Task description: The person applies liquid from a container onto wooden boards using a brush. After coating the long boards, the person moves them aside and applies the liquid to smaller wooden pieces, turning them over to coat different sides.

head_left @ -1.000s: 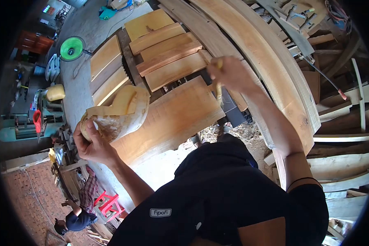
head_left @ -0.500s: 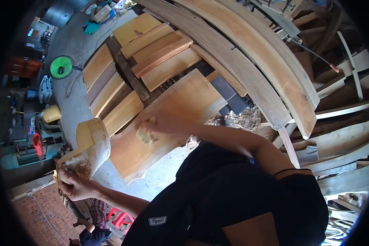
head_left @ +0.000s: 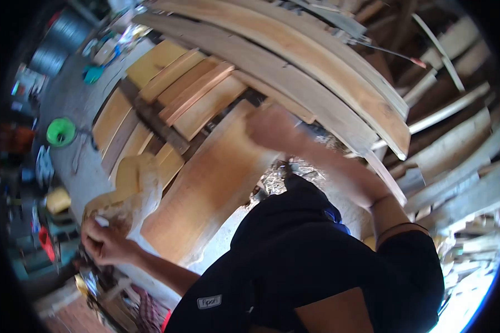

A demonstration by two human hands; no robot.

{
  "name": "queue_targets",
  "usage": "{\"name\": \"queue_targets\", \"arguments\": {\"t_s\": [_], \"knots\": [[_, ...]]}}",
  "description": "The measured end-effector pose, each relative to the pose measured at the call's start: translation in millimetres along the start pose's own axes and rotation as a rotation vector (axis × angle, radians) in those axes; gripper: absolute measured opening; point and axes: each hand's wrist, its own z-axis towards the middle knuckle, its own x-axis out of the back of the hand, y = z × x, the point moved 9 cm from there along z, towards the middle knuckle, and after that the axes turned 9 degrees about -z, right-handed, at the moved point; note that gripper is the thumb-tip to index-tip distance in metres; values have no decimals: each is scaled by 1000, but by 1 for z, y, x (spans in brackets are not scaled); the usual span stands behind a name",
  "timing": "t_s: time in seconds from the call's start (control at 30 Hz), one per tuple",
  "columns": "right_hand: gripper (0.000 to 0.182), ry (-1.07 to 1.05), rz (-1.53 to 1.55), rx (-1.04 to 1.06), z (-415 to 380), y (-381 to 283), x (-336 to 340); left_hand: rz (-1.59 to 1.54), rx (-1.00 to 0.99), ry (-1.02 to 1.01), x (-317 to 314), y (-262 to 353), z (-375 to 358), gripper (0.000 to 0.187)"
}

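Observation:
My left hand (head_left: 103, 244), at the lower left, is closed on the near edge of a cut-open, yellowish plastic jug (head_left: 144, 186), stained brown inside. Beside the jug lies a wide wooden board (head_left: 197, 186) with a wavy near edge and a wet-looking, golden surface. At the board's far right end is my right hand (head_left: 275, 127), smeared by motion. The pale yellow rag it gripped a moment ago is hidden or blurred now; the hand appears closed.
Several shorter wooden boards (head_left: 203, 91) lie side by side behind the wide board. Long planks (head_left: 311, 83) stretch across the upper right, with stacked timber (head_left: 450, 136) beyond. A green round fan-like object (head_left: 61, 131) stands on the concrete floor at left.
My right hand has swept from the middle of the wide board to its far right end. My left hand stays on the jug, which now tips more towards the board. The camera view has shifted.

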Motion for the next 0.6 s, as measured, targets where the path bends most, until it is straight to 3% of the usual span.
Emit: {"name": "queue_targets", "arguments": {"t_s": [0.03,0.07,0.1,0.17,0.2,0.27,0.33,0.4,0.47,0.5,0.53,0.6], "knots": [[15,-15,168,-79,-1,-22,4,-41,-6,-8,-4,-1,1,17],[12,99,247,80,-4,-49,10,-25,112,46,-4,-7,-2,14],[13,200,263,31,-5,-57,29,-45,141,50,-14,0,-5,14],[14,148,410,-110,-6,-38,53,-91,179,29,-32,3,-14,15],[14,150,406,-137,-10,-25,66,-90,89,-85,-45,8,-15,16],[20,243,1063,-321,-20,18,81,-50,-9,-230,-62,5,-17,19],[24,521,1288,-316,-40,47,110,-144,99,-311,-76,-15,-31,21],[23,711,1505,-243,-57,66,134,-268,21,-486,-107,16,-48,26],[21,642,1697,-238,-65,73,142,-403,124,-575,-133,31,-62,27],[29,644,1678,-78,-66,70,147,-425,112,-618,-145,45,-68,26],[29,649,1674,-72,-66,76,144,-428,107,-614,-151,53,-73,26],[21,495,1463,178,-60,60,144,-513,155,-664,-170,65,-84,27]]}}
